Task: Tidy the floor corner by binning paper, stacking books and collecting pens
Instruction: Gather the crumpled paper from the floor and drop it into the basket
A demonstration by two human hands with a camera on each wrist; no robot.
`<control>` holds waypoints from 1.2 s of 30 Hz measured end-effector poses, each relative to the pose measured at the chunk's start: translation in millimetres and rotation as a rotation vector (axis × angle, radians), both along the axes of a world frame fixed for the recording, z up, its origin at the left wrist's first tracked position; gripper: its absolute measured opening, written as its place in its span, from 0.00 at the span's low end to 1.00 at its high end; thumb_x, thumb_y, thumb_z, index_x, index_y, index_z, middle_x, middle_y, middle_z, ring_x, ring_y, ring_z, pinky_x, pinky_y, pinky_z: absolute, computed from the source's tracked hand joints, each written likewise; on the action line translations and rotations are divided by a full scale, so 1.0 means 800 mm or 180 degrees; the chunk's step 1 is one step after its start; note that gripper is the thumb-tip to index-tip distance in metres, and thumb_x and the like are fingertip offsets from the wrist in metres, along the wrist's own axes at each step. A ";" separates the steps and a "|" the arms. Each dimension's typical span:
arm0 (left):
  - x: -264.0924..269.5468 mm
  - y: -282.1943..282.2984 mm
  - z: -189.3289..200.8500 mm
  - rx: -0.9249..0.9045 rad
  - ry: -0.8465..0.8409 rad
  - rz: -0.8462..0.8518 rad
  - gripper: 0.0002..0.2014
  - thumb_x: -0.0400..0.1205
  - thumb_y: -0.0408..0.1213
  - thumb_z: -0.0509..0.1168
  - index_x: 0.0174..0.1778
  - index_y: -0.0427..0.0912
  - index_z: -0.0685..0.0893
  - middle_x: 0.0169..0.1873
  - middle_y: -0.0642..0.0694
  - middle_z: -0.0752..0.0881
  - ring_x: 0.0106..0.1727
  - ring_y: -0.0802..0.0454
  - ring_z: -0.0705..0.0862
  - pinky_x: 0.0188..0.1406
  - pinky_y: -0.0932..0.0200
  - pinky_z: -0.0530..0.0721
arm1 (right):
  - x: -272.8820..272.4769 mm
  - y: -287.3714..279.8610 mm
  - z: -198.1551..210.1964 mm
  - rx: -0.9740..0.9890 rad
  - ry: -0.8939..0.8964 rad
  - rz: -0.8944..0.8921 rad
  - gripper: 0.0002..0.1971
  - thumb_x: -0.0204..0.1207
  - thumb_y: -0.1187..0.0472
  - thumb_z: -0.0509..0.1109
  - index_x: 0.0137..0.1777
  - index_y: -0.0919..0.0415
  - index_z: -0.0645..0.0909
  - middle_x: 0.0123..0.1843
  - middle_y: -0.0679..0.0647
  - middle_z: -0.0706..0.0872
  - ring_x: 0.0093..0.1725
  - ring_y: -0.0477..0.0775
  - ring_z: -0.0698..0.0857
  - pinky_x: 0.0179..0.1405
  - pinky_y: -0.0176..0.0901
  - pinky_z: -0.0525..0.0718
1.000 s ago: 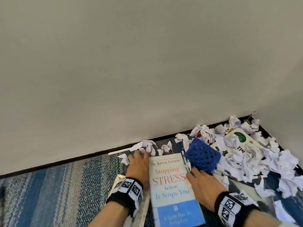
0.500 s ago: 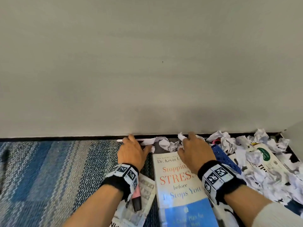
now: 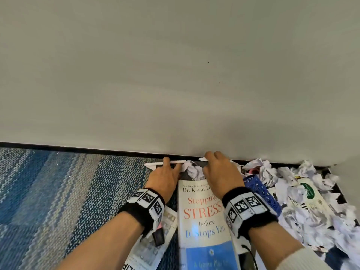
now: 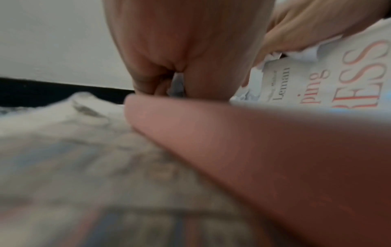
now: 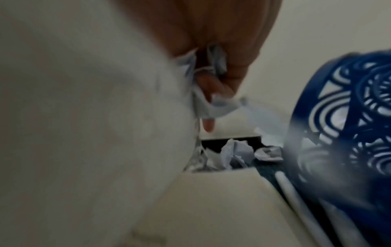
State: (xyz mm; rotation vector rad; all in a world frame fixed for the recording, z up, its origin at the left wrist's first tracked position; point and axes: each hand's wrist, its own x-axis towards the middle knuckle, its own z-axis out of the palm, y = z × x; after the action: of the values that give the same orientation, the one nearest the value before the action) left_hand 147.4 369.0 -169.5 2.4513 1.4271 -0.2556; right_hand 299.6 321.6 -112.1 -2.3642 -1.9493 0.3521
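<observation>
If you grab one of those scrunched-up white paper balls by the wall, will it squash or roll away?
It would probably squash: the crumpled white paper ball is creased and loosely scrunched. It looks very light, since similar scraps heap loosely beside the blue patterned basket. It likely won't roll far, because its shape is lumpy and the striped blue carpet looks rough.

The striped carpet [image 3: 58, 191] to the left of the left hand [image 3: 165, 177] lies bare up to the black skirting [image 3: 78, 149], so a hand passes freely there. Ahead, the wall [image 3: 175, 75] blocks all reach. To the right, crumpled paper [image 3: 292, 191] crowds the corner, heaped over a white book [image 3: 311, 199] and around the blue basket [image 3: 261, 191]. Between the hands, the "Stopping Stress" book [image 3: 202, 221] covers the floor, with a newspaper [image 3: 150, 250] beside it.
</observation>
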 end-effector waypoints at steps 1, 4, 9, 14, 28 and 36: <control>0.000 0.000 0.002 -0.0051 0.0026 -0.0018 0.18 0.88 0.34 0.54 0.74 0.44 0.64 0.67 0.36 0.67 0.55 0.38 0.85 0.49 0.46 0.84 | 0.000 -0.001 -0.011 -0.0218 -0.0104 0.0034 0.17 0.84 0.52 0.58 0.68 0.58 0.72 0.63 0.58 0.78 0.55 0.61 0.83 0.47 0.47 0.77; -0.005 -0.001 0.000 -0.0242 -0.0112 0.0092 0.17 0.86 0.30 0.54 0.71 0.39 0.64 0.66 0.35 0.73 0.59 0.34 0.83 0.55 0.43 0.83 | 0.010 -0.010 -0.034 -0.0871 -0.0454 0.0068 0.25 0.83 0.40 0.55 0.74 0.53 0.69 0.68 0.59 0.74 0.62 0.63 0.82 0.54 0.51 0.81; -0.008 -0.002 0.011 -0.0182 -0.1133 0.0477 0.07 0.83 0.31 0.56 0.57 0.39 0.70 0.51 0.38 0.82 0.50 0.35 0.84 0.45 0.44 0.81 | 0.032 -0.011 -0.050 -0.0862 -0.0261 0.0382 0.20 0.85 0.44 0.53 0.70 0.52 0.73 0.67 0.57 0.75 0.60 0.62 0.83 0.55 0.51 0.82; 0.009 -0.001 0.036 -0.0156 -0.1757 0.0266 0.05 0.81 0.29 0.61 0.50 0.40 0.72 0.49 0.42 0.78 0.46 0.45 0.77 0.42 0.57 0.71 | 0.040 -0.017 -0.028 0.0659 0.0676 0.0055 0.13 0.83 0.56 0.60 0.55 0.63 0.83 0.50 0.53 0.80 0.44 0.52 0.80 0.44 0.42 0.77; 0.127 -0.089 0.105 -0.0205 -0.2056 -0.0767 0.10 0.75 0.27 0.65 0.34 0.45 0.74 0.40 0.48 0.67 0.41 0.47 0.72 0.35 0.62 0.59 | 0.165 -0.177 0.073 0.1557 0.2510 -0.1971 0.12 0.72 0.74 0.69 0.29 0.63 0.75 0.24 0.52 0.69 0.21 0.46 0.64 0.19 0.33 0.65; 0.173 -0.138 0.185 -0.0215 -0.0648 -0.1360 0.37 0.69 0.78 0.55 0.24 0.41 0.73 0.21 0.47 0.71 0.26 0.46 0.73 0.25 0.57 0.66 | 0.213 -0.328 0.066 0.1129 0.1887 -0.2551 0.15 0.82 0.64 0.59 0.60 0.56 0.84 0.57 0.54 0.85 0.55 0.57 0.83 0.61 0.51 0.81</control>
State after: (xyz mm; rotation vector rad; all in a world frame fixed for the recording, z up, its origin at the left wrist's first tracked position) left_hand 285.9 258.7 -21.7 2.6144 0.7923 -0.1339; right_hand 469.6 59.1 -59.4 -2.2145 -0.6744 0.5048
